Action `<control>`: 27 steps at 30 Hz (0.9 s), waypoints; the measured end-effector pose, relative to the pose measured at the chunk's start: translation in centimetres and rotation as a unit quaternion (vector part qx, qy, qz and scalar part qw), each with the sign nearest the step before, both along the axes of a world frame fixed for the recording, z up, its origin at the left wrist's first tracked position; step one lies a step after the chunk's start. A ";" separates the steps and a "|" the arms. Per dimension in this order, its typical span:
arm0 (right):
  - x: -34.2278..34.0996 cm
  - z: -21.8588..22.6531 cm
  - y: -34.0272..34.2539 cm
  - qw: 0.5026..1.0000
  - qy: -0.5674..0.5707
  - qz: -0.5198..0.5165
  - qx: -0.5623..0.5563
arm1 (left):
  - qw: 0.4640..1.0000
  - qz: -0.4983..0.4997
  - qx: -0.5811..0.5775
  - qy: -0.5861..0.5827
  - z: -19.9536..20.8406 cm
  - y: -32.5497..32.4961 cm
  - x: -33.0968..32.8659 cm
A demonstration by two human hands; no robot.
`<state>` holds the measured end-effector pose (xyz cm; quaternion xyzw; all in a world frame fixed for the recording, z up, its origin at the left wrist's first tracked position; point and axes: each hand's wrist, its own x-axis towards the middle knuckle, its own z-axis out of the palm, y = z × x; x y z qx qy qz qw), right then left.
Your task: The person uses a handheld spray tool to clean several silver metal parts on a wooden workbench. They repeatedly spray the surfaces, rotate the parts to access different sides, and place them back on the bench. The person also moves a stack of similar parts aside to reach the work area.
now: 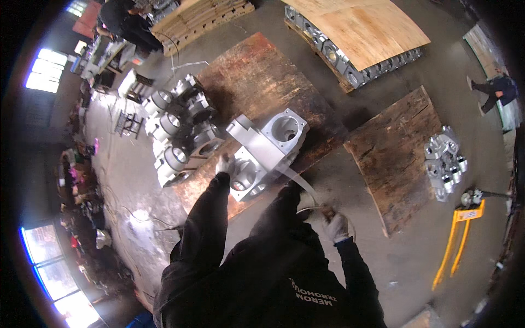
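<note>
A silver metal casting (266, 148) with round bores and square flanges lies on the worn wooden board (249, 71) in front of me. My left hand (224, 164), in a pale glove, is closed at the casting's left edge. Lower right, apart from the casting, my gloved right hand (336, 226) is closed. A pale flexible strip (299, 179) curves from the casting's near side toward it and seems to end in its grip. The strip is blurred, so its exact kind does not show. A thin pale loop also passes around the right hand.
Several similar castings (174, 128) crowd the board's left side. Smaller metal parts (444, 161) sit on another board (391, 158) at right, near a yellow-handled pallet truck (465, 216). A plywood sheet (361, 27) covers stacked castings behind. Other people stand far left and far right.
</note>
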<state>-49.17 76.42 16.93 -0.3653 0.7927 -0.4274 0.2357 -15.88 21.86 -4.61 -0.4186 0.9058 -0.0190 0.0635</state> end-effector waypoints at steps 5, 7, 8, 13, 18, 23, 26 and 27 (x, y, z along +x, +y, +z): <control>-6.8 6.7 -6.9 0.969 0.047 -0.026 0.243 | 0.997 -0.028 0.023 -0.071 -1.2 -2.6 -8.6; -8.7 7.1 -7.2 0.967 0.083 -0.003 0.242 | 0.988 0.053 0.143 -0.023 -1.6 -2.8 -12.3; -9.9 7.5 -7.8 0.965 0.057 -0.021 0.254 | 0.965 0.129 0.221 0.054 -1.0 -3.1 -13.7; -12.9 8.9 -8.6 0.918 0.119 0.032 0.376 | 0.515 0.472 0.554 0.454 3.3 -2.6 -21.7; -14.9 10.6 -10.8 0.900 0.090 0.086 0.417 | 0.199 0.499 0.550 0.639 -3.7 -5.4 -18.4; -17.0 10.1 -10.4 0.980 -0.018 -0.120 0.160 | 0.261 0.476 0.550 0.635 -4.7 -2.9 -19.4; -17.2 8.9 -8.7 0.976 -0.050 -0.004 0.213 | 0.299 0.411 0.510 0.694 -3.8 0.1 -19.5; -17.3 7.8 -7.7 0.969 -0.046 0.040 0.240 | 0.364 0.451 0.503 0.641 -3.0 1.4 -18.6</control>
